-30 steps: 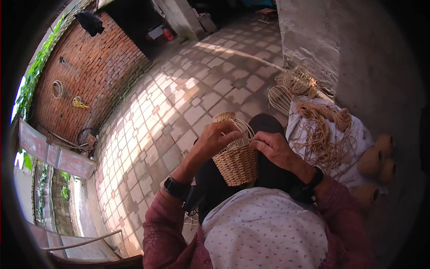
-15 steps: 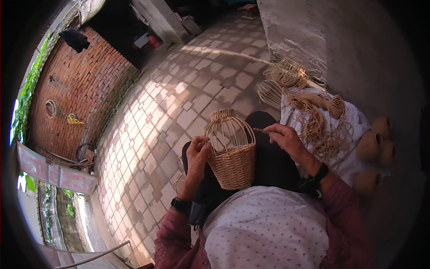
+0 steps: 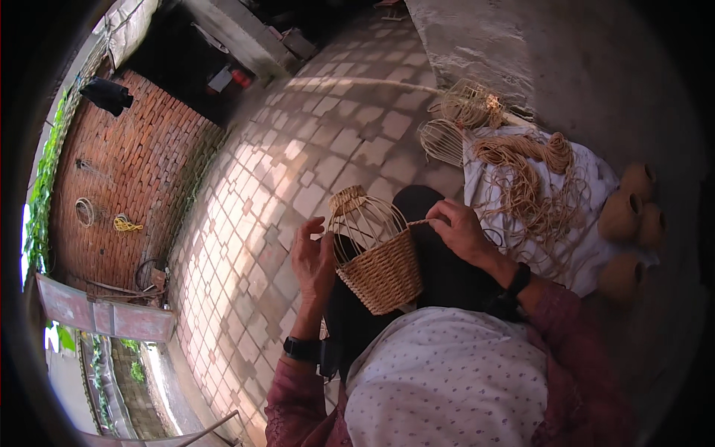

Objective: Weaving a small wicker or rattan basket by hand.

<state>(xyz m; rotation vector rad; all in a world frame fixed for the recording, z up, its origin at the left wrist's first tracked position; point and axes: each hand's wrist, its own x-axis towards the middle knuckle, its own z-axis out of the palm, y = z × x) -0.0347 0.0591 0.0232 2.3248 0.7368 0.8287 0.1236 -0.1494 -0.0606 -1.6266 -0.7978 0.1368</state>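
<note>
Floor: patchy paving tiles (image 3: pixel 261 216) beyond the fingers (image 3: pixel 447 211).
Basket (image 3: pixel 383 274): coarse weave, slender bare ribs (image 3: pixel 393 214) above, between both hands.
Right hand (image 3: pixel 462 232): fingertips pinching twisted cord (image 3: pixel 418 223).
Left hand (image 3: pixel 313 262): fingers curled beside ribs; grip unclear.

We are in a paved courtyard, perhaps at a home, used as an open-air craft workspace: sunlight lies in patches across the paving slabs (image 3: pixel 339 145), and a red brick wall (image 3: pixel 126 175) edged with green vines (image 3: pixel 45 194) stands at the left. Around a grey pillar (image 3: pixel 242 33) at the back, we see deep shade. Near us, tan cord (image 3: pixel 523 195) heaped on a white cloth (image 3: pixel 596 175), rounded brown pots (image 3: pixel 618 217) and a half-woven basket (image 3: pixel 383 277) suggest handwork.
</note>
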